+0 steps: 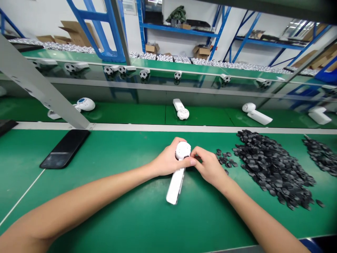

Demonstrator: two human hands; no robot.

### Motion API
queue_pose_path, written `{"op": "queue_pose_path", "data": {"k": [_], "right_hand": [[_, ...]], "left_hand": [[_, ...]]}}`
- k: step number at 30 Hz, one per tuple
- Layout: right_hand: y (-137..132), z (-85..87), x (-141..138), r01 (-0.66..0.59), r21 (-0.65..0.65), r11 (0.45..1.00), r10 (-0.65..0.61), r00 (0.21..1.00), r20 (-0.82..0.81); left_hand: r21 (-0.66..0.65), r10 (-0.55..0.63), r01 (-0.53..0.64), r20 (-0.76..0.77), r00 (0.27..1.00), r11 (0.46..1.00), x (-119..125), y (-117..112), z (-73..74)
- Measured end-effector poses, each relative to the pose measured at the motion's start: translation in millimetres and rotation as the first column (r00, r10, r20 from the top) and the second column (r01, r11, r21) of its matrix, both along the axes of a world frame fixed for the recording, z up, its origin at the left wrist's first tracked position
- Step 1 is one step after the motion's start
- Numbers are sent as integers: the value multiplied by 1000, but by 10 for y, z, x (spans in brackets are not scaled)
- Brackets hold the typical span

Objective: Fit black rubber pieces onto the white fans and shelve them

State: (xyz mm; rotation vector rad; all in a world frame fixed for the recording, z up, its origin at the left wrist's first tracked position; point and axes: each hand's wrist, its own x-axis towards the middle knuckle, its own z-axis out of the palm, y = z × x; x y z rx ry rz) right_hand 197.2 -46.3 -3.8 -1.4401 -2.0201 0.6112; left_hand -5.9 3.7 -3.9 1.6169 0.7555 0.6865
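Observation:
A white device with a round head and a long flat handle (174,188) is in front of me, its handle pointing down and slightly left in view. My left hand (168,160) is closed around it where head and handle meet, with the thumb across the front. At the right side of the head, the fingers of my right hand (207,165) are pinched together close to my left thumb tip. Whatever lies between those fingertips is hidden. Just right of that hand is a small cluster of black pieces (225,158).
A large pile of small black pieces (273,168) covers the green table's right side, with another pile (321,154) beyond. A black phone (65,149) lies at left. Behind a white rail, similar white devices (181,109) sit on a green belt. A grey post (39,77) slants at left.

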Motion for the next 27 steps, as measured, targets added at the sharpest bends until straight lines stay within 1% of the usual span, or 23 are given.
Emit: {"op": "queue_pose_path", "data": {"k": [3, 5, 6, 7, 9, 10, 12, 14, 16, 18, 21, 22, 24, 27], "right_hand": [[45, 145, 113, -106, -43, 993, 106, 994, 15], [78, 248, 276, -113, -82, 990, 117, 992, 46], [94, 287, 383, -74, -86, 994, 81, 994, 77], [110, 314, 501, -8, -81, 997, 17, 993, 115], [138, 329, 745, 123, -64, 990, -108, 974, 198], [149, 322, 858, 166, -66, 984, -147, 961, 234], [163, 291, 1033, 196, -123, 973, -154, 945, 288], [164, 257, 1126, 185, -210, 960, -113, 942, 315], [158, 231, 1143, 186, -259, 948, -94, 939, 332], [151, 220, 1115, 217, -264, 940, -117, 929, 350], [146, 227, 1043, 226, -268, 937, -128, 932, 339], [146, 233, 1015, 214, -271, 939, -126, 943, 307], [145, 242, 943, 178, -272, 946, -130, 974, 187], [145, 239, 783, 138, -274, 952, -155, 987, -44]], "left_hand": [[-41, -23, 23, 19, 1000, 999, -27, 58, -17], [-58, -27, 28, 12, 1000, 998, -42, 90, -25], [-65, -34, 34, 8, 999, 997, -48, 98, -28], [-72, -42, 43, 6, 999, 996, -52, 101, -29], [-84, -45, 46, 15, 999, 995, -56, 93, -27], [-85, -37, 38, 22, 999, 996, -57, 86, -24], [-78, -20, 23, 31, 999, 997, -58, 72, -16], [-63, -8, 10, 33, 999, 998, -62, 65, -6], [-51, 6, -5, 29, 1000, 999, -69, 65, 3], [-51, 12, -11, 20, 1000, 999, -78, 71, 7], [-105, 34, -32, 24, 999, 994, -85, 84, 0], [-132, 60, -54, 39, 997, 990, -82, 88, -3], [-180, 111, -94, 87, 990, 979, -69, 93, -6], [-227, 127, -84, 182, 975, 970, -30, 82, 8]]}}
